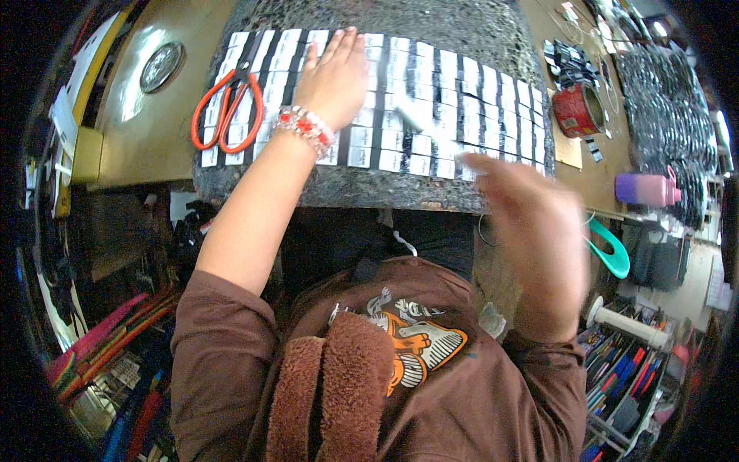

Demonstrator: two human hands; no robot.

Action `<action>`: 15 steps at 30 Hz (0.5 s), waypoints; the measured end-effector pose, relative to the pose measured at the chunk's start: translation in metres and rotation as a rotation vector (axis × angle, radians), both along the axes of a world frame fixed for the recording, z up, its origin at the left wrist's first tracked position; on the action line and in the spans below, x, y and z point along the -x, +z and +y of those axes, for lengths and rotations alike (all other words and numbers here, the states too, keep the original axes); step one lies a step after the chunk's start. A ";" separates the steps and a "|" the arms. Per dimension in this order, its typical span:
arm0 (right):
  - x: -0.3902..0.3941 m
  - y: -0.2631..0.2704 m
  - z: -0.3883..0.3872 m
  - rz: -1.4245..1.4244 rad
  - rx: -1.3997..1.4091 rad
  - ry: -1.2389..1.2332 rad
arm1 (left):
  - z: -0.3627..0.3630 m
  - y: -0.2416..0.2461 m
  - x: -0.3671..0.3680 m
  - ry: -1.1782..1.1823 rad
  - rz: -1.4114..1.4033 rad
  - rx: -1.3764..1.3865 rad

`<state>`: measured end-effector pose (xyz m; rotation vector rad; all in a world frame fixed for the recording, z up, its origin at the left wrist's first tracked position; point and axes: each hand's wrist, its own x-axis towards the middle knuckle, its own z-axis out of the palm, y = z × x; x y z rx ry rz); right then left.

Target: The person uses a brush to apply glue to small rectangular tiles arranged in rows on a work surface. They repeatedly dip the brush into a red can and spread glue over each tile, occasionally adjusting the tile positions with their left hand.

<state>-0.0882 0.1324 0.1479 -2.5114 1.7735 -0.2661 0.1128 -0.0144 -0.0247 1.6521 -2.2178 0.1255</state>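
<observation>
Rows of small white labels on dark strips cover the dark mottled work surface before me. My left hand lies flat on their upper middle part, fingers pointing away, a beaded bracelet at the wrist. Scissors with orange handles rest on the strips at the left. My right hand is blurred, over the near right edge of the surface, its fingertips by the lower rows. A blurred pale thin object shows above the middle rows; whether the right hand holds anything is unclear.
A round metallic dish is at the left. To the right are a red tape roll, a pile of black-and-silver pieces, a purple-pink bottle and stacked clear-wrapped items. A teal curved object hangs below the table edge.
</observation>
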 end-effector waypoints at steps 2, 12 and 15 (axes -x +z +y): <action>0.044 0.038 -0.004 -0.097 0.192 -0.156 | -0.002 0.001 -0.003 -0.010 0.025 -0.076; 0.253 0.022 -0.167 0.282 -0.051 -0.611 | 0.050 0.052 0.000 -0.097 -0.191 0.082; 0.271 0.020 -0.183 0.283 -0.286 -0.402 | 0.098 0.058 -0.011 -0.142 -0.362 0.125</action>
